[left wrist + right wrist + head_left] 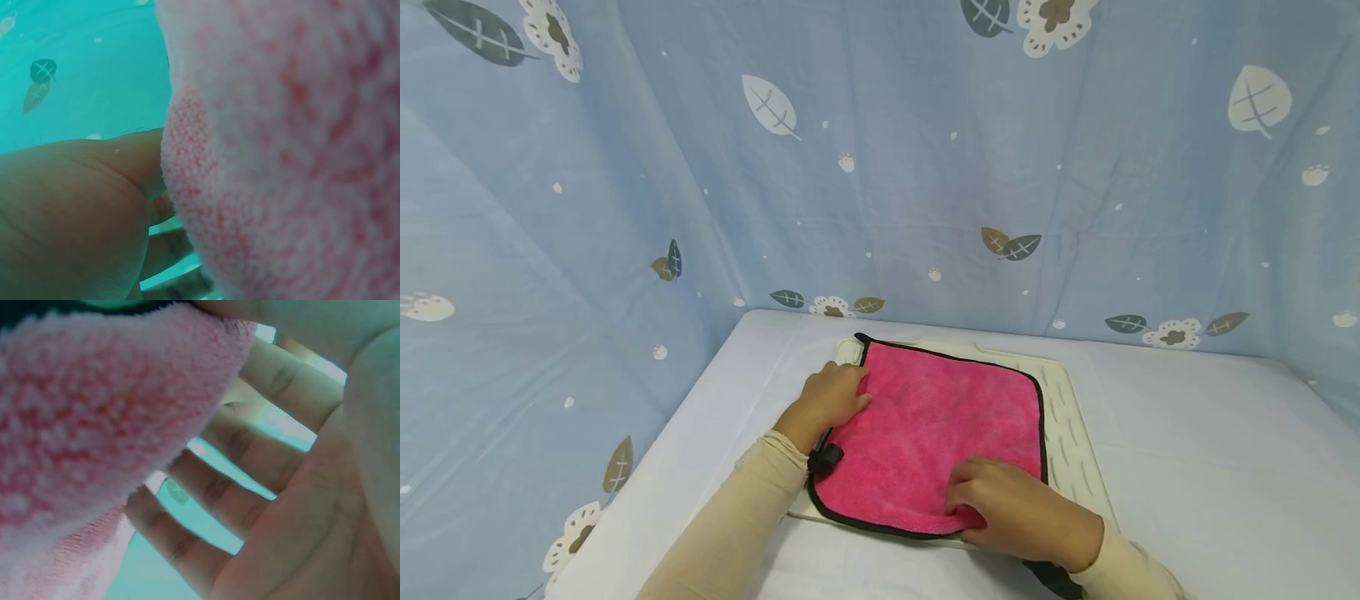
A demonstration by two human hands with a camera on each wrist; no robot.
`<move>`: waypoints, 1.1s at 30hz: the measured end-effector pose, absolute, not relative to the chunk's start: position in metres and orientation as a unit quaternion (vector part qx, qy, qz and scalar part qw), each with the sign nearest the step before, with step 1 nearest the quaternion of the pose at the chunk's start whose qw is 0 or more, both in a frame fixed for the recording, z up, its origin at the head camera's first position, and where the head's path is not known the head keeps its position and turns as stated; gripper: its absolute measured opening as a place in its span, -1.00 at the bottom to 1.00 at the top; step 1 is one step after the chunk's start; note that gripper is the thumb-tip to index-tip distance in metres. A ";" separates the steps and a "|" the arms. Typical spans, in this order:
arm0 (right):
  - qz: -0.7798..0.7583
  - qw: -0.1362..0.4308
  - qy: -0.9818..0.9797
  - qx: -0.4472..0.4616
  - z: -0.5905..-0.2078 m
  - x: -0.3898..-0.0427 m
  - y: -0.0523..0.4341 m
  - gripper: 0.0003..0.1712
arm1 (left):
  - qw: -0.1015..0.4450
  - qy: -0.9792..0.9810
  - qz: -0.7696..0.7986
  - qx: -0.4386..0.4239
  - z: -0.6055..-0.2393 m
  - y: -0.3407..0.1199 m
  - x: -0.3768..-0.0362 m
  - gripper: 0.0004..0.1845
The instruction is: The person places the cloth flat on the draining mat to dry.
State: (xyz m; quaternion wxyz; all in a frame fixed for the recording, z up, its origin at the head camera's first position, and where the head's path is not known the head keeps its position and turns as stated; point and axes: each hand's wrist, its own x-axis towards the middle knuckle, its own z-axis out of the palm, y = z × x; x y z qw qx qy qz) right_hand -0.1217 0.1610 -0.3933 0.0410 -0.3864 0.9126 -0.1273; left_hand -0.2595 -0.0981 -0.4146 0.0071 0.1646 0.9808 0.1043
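A bright pink plush cloth (925, 433) with black edging lies over a cream ridged mat (1071, 433) in the head view. At its left edge, my left hand (832, 396) grips the cloth between thumb and fingers. The left wrist view shows the left hand (75, 212) beside the fuzzy cloth (281, 156), which hides the fingertips. My right hand (1018, 508) pinches the near edge toward the right corner, lifting a small fold. In the right wrist view the right hand (281, 506) has its thumb and index finger at the cloth's (106, 412) edge, with the other fingers spread behind.
A white-covered table (1195, 450) extends around the mat. Blue fabric (910, 167) printed with leaves and flowers hangs behind the table and along its left side. A black strap piece (826, 459) sits at the left wrist, over the cloth's edge.
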 end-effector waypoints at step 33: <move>-0.134 0.097 0.938 -0.305 -0.395 -0.106 0.210 -0.35 | 0.024 0.982 0.107 0.156 -0.414 -0.100 -0.260 -0.48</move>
